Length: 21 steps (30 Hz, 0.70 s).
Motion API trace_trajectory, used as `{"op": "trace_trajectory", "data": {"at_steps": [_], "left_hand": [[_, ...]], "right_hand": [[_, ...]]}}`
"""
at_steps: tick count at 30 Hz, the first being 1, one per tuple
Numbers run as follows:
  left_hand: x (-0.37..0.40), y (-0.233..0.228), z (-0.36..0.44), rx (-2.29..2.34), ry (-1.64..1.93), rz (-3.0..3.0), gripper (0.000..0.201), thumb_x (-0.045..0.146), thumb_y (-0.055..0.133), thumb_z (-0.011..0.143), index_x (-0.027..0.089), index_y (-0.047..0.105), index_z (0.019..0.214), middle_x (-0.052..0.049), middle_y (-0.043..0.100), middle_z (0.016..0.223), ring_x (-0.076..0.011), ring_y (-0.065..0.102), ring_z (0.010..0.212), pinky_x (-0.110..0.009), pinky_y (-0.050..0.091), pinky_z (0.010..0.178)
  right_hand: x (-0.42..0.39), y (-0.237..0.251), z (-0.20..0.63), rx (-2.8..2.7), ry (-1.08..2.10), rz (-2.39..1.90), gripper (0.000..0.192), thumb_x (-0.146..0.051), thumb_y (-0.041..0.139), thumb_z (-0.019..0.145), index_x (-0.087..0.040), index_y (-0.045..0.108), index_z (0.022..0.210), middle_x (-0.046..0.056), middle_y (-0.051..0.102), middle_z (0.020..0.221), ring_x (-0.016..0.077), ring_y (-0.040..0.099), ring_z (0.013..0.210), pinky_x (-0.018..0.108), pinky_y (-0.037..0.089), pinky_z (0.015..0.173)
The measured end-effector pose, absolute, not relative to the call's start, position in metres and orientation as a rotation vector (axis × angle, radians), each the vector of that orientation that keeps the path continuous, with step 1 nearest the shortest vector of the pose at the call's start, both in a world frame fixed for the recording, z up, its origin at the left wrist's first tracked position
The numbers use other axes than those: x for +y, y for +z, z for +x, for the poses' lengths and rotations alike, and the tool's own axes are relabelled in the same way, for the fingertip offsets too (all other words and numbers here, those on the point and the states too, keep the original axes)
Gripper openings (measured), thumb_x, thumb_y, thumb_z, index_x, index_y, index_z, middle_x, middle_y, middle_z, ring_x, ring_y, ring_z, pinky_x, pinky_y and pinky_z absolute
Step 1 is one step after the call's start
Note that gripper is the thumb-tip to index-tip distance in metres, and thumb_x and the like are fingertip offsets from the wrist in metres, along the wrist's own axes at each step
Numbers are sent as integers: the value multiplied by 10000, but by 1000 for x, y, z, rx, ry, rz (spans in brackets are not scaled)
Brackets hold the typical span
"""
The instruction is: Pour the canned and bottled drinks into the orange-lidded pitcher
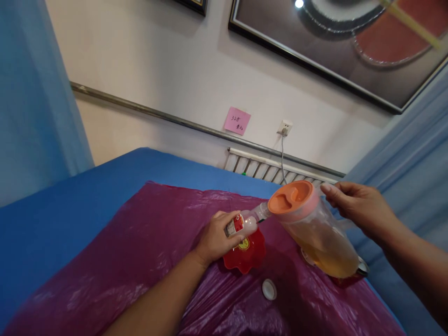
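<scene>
Table: a table (70,205) under a blue cover fills the lower part of the view, running up to the pale wall.
Sheet: a crinkled magenta plastic sheet (140,261) lies over the near part of the blue cover, and everything in hand is above it.
Pitcher: a clear plastic pitcher (320,238) with an orange lid is tilted towards the left, with amber liquid pooled in its lower side; its spout meets the mouth of the bottle.
Right hand: the right hand (360,210) holds the pitcher from the right side, fingers closed on its handle near the lid.
Left hand: the left hand (217,238) is wrapped around a small bottle, fingers curled shut on its body.
Red dish: a red scalloped dish (250,259) sits on the sheet directly below the bottle and the left hand.
Bottle: the small clear bottle (247,223) with a red and white label is tilted, its open neck pointing up and right into the pitcher's spout.
Cap: a white bottle cap (269,289) lies loose on the sheet, near the dish and in front of the pitcher.
</scene>
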<state>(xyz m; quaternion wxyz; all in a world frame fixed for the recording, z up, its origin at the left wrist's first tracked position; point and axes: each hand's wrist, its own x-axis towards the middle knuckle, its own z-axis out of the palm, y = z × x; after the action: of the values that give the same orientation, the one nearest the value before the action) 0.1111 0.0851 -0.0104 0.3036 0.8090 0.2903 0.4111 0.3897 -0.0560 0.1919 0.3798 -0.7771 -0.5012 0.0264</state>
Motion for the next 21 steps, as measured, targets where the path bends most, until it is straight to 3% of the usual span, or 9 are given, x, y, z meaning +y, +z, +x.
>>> {"op": "trace_trajectory", "data": {"at_steps": [14, 21], "left_hand": [[86, -8, 112, 765, 1084, 2220, 547, 404, 767, 818, 258, 647, 1331, -49, 725, 1087, -259, 647, 1031, -396, 521, 931], [87, -10, 113, 776, 1097, 2219, 546, 380, 775, 816, 253, 644, 1330, -49, 720, 1089, -258, 645, 1042, -401, 521, 935]], "right_hand": [[-53, 192, 389, -1276, 108, -1921, 656, -834, 679, 715, -192, 634, 595, -5, 533, 525, 106, 409, 466, 233, 321, 423], [-51, 193, 392, -1269, 143, -1933, 671, -847, 673, 712, -183, 649, 621, 0, 545, 534, 96, 394, 458, 222, 305, 408]]}}
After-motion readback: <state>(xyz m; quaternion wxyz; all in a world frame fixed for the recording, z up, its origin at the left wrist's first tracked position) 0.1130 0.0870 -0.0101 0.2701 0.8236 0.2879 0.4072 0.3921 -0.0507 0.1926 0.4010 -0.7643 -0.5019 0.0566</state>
